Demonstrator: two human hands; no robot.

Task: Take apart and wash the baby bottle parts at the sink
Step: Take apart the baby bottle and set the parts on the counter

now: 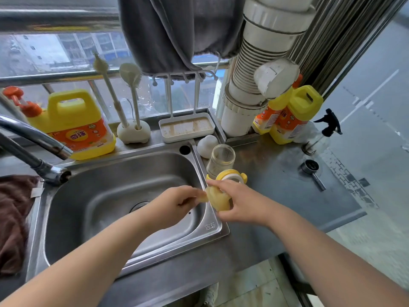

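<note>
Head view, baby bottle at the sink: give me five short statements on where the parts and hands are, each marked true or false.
1. Both hands hold the yellowish nipple piece over the sink's right rim. True: left hand pinches its end, right hand grips it.
2. The glass bottle body lies in the basin. False: it stands upright on the counter, right of the sink.
3. The yellow collar with handles is still screwed onto the bottle. False: it is off, in front of it.
4. Two brushes stand in a white holder behind the sink. True.
5. Water runs from the faucet. False: no stream shows.
</note>
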